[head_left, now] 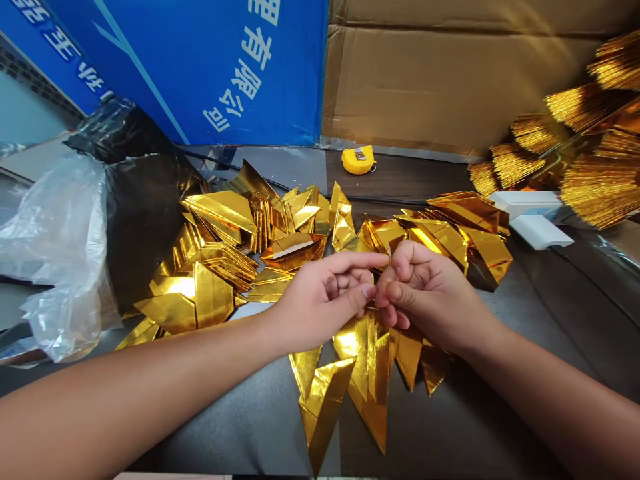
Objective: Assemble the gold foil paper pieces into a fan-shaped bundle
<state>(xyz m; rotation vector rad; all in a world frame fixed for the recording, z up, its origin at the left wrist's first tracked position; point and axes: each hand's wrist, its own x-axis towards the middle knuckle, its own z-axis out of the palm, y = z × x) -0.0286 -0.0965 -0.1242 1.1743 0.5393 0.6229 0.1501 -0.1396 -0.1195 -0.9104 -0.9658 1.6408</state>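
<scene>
My left hand [333, 293] and my right hand [425, 290] meet over the middle of the pile, fingertips touching or nearly so. The left index finger stretches toward the right hand, while its thumb presses on the other curled fingers. My right hand is closed in a pinch. Whatever sits between the fingers, if anything, is too small or hidden to make out. Just below the hands lie folded gold foil papers [365, 360], their pointed ends toward me. One more folded gold paper [325, 407] lies at the front left of these.
Stacks of folded gold foil paper [215, 293] spread behind and left. A yellow tape measure [359, 160] sits near the cardboard box [425, 93] and blue box [225, 60]. Clear plastic bag [60, 253] at left; white device [533, 217] and fanned gold foil pieces [603, 180] at right.
</scene>
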